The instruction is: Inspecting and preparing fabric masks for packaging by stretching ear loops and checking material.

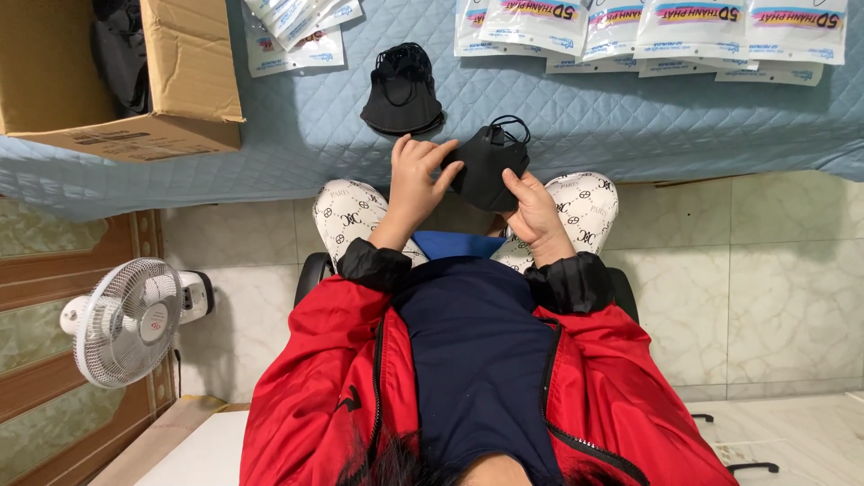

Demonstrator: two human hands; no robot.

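Both hands (477, 193) hold black mask (486, 166); white packets (648, 31) beyond.

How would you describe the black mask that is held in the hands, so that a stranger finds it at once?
Start from the blue quilted cloth across the top of the picture. At its near edge, above the patterned knees, the left hand and the right hand pinch one folded black mask between them. Unlike the stack of black masks lying on the cloth, it is single and lifted.

Left hand (416, 180) and right hand (533, 209) raised together over knees, fingers (443, 155) pinched closed, wrists bent.
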